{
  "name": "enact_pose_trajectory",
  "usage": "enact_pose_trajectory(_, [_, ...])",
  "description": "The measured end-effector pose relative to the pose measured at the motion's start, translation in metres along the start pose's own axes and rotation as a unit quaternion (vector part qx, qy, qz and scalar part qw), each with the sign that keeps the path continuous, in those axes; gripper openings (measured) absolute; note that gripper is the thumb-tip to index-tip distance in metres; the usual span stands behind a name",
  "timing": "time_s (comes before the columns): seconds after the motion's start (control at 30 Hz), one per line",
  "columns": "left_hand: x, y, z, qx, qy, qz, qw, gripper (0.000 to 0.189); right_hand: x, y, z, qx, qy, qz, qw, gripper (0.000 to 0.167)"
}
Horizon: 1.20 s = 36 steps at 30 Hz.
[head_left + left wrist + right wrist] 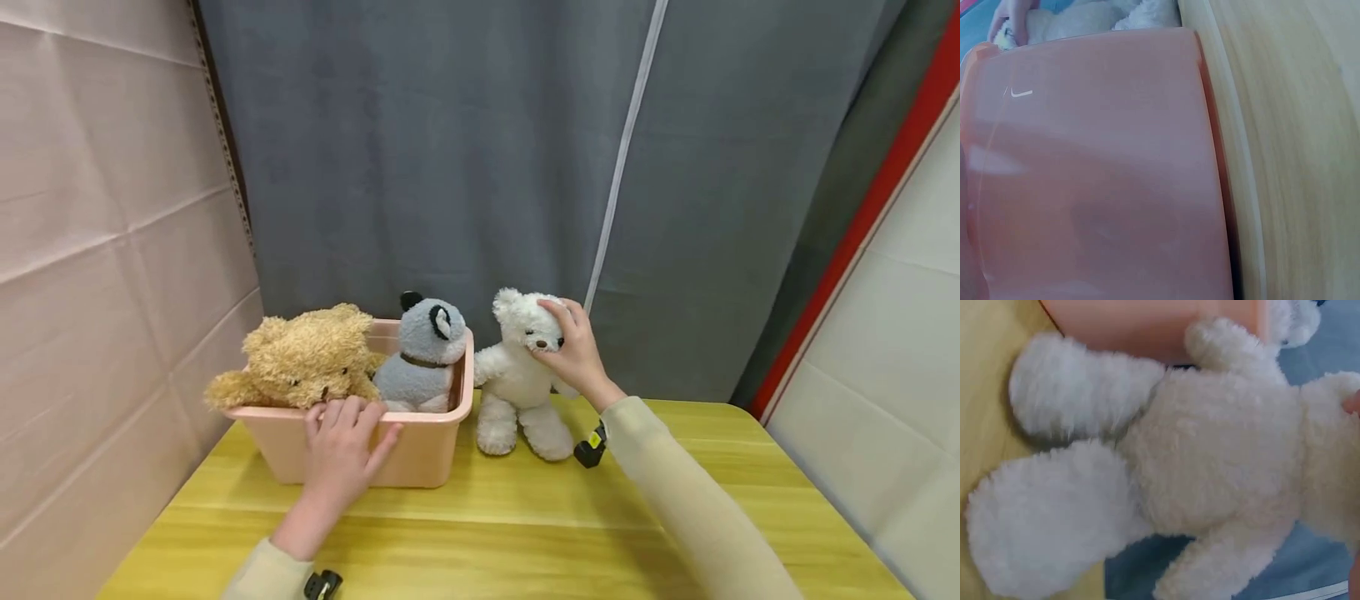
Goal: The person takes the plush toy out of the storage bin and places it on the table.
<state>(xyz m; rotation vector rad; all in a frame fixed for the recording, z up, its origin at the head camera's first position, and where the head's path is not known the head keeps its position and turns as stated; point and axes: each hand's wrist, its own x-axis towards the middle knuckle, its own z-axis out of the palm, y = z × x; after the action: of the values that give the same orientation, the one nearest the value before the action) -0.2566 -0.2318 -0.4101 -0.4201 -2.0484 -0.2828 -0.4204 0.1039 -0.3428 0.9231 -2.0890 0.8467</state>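
Observation:
My left hand [341, 450] grips the front rim of a pink plastic bin [420, 454], its fingers over the edge and its thumb on the outside. Right behind those fingers a curly tan teddy bear [311, 350] leans over the bin's left side, one arm across the rim. A grey plush animal [423, 350] with black-edged ears and a dark collar sits inside at the right. With my right hand [577, 350] I hold a white teddy bear [521, 375] by the side of its head. It stands upright beside the bin, feet at the tabletop.
The bin stands on a yellowish wood-grain table [525, 533]. A grey curtain [450, 150] hangs behind, a pale cloth wall [97, 250] rises at the left, and a white panel with a red edge [855, 242] borders the right.

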Motion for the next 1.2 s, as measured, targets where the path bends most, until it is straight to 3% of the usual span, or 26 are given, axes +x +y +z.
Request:
enact_pose_trajectory(0.07, [0.0,0.0,0.001,0.0,0.001,0.0,1.0,0.049,-0.004,0.005,0.01,0.007,-0.008,0.0,0.9999,0.077])
enact_pose_trajectory(0.2, [-0.002,0.001,0.001,-0.001,0.008,-0.001,1.0,0.05,-0.012,0.017,0.03,-0.003,-0.072,-0.013,0.9973,0.072])
enact_pose_trajectory(0.27, [-0.003,0.002,0.001,-0.001,0.007,-0.001,1.0,0.051,-0.017,0.022,0.038,-0.016,-0.084,-0.014,0.9962,0.07])
enact_pose_trajectory(0.6, [-0.002,0.006,0.0,-0.002,0.006,-0.001,1.0,0.054,-0.017,0.032,0.044,-0.066,-0.004,-0.065,0.9957,0.068])
enact_pose_trajectory(0.77, [-0.001,0.007,-0.002,0.0,-0.004,-0.009,1.0,0.054,-0.009,0.031,0.039,-0.069,-0.045,-0.031,0.9961,0.071])
enact_pose_trajectory(0.97, [0.0,0.007,-0.003,0.004,-0.009,-0.01,0.9999,0.053,-0.003,0.032,0.033,-0.097,-0.11,0.033,0.9886,0.084])
enact_pose_trajectory(1.2, [0.001,0.005,-0.003,0.001,-0.013,-0.012,0.9999,0.05,-0.01,0.032,0.022,-0.097,-0.146,0.052,0.9831,0.081])
